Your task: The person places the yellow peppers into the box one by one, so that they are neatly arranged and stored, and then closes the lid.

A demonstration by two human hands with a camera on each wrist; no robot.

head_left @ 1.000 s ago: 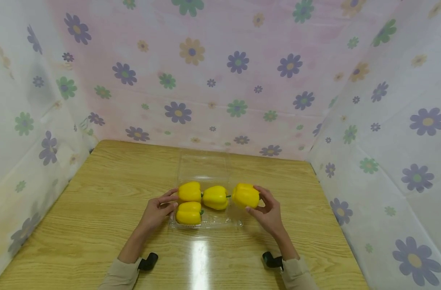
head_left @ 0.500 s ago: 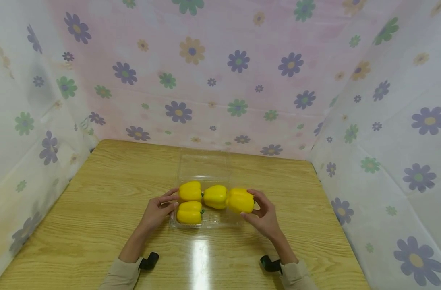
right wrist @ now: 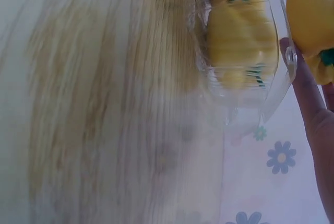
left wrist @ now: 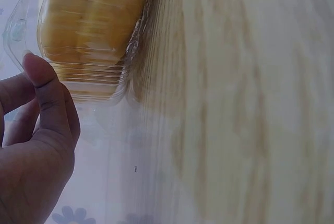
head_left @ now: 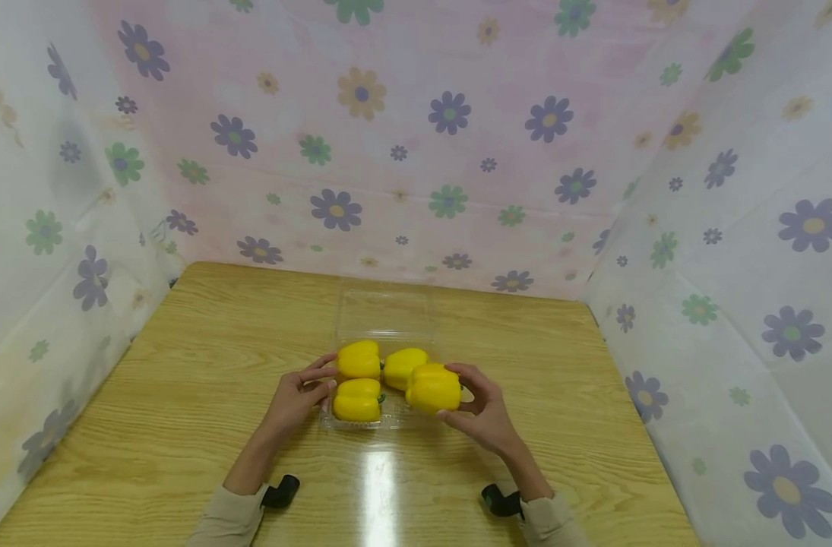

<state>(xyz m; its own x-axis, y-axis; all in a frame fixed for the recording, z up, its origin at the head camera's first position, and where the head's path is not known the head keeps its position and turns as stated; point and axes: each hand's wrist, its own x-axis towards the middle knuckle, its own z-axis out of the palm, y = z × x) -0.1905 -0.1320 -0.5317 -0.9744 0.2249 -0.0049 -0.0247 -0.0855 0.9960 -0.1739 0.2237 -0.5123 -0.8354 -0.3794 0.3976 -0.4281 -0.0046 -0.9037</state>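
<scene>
beige sleeves [head_left: 227, 519], two, each with a black wrist mount [head_left: 281, 492] nearby. left hand [head_left: 299, 395]: thumb and fingers pinching the left edge of a clear plastic container [head_left: 388, 425]. right hand [head_left: 482, 410]: thumb and fingertips pinching a held yellow pepper [head_left: 434, 388], its stem toward the palm. change: over the last second this pepper has travelled leftward and nearer the person, from the container's right side to above its front right part; judged so, it is close to its placing. front-left pepper [head_left: 357, 400], lying in the container. behind: back-left pepper [head_left: 359, 360] and back-right pepper [head_left: 402, 366], the latter partly covered by the held one; contact cannot be told. likely obstacles: these neighbours and the front wall. farther: transparent lid [head_left: 384, 311], folded open on the wooden table [head_left: 217, 342]; floral curtain [head_left: 388, 137].
</scene>
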